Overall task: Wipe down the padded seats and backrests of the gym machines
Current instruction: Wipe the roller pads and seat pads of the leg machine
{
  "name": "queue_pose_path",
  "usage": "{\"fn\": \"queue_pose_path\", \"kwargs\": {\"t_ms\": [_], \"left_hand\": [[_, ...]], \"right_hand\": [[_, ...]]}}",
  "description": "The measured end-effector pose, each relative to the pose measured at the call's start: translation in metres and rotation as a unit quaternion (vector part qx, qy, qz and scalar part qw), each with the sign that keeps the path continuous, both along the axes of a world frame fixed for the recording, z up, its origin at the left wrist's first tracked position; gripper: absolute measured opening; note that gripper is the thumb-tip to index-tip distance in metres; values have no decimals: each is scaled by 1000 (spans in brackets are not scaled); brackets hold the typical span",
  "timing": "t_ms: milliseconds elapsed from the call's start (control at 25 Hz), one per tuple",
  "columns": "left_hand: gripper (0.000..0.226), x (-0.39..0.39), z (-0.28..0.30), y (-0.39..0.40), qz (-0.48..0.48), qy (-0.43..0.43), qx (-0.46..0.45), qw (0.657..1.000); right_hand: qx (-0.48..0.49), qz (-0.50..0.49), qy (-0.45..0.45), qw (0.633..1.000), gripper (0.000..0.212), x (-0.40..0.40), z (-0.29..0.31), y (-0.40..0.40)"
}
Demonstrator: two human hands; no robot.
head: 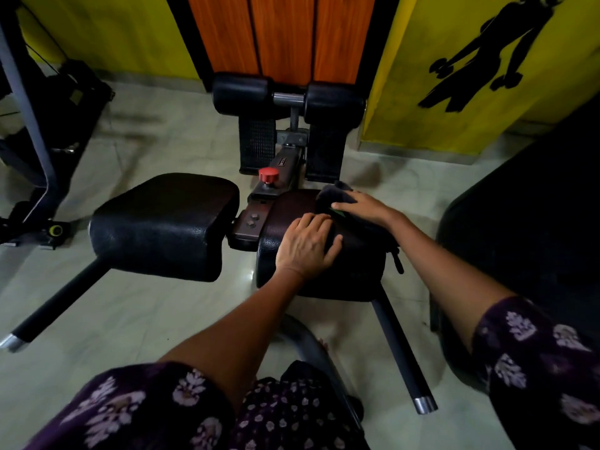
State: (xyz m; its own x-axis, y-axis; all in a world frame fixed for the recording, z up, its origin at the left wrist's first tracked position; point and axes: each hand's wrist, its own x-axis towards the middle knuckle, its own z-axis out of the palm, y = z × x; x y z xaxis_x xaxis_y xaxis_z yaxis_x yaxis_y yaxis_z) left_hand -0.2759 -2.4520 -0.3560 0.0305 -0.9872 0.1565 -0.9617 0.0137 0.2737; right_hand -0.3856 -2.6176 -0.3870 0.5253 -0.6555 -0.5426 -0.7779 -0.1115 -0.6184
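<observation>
Both hands (308,245) on right pad (292,219)

A pale tiled floor (136,147) filled the middle of the frame, yellow walls (107,30) flanked orange wooden panels (281,34) at the top, a black silhouette figure (487,50) marked the upper right, and a red knob (268,174) sat near the centre.

Two black padded seats (162,225) side by side; dark cloth (337,198) atop right seat (292,219).
</observation>
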Motion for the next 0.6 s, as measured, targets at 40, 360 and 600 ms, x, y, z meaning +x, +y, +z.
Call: {"fn": "queue_pose_path", "kwargs": {"t_ms": [40,360,600], "left_hand": [[41,1,3,1,-1,39,10,999],[22,101,12,75,60,147,-146,977],[34,194,4,96,243,118,-61,961]], "right_hand": [[0,-13,-13,1000,50,-6,8,9],[-203,44,84,975,49,1,66,105],[-303,164,48,938,49,80,62,158]]}}
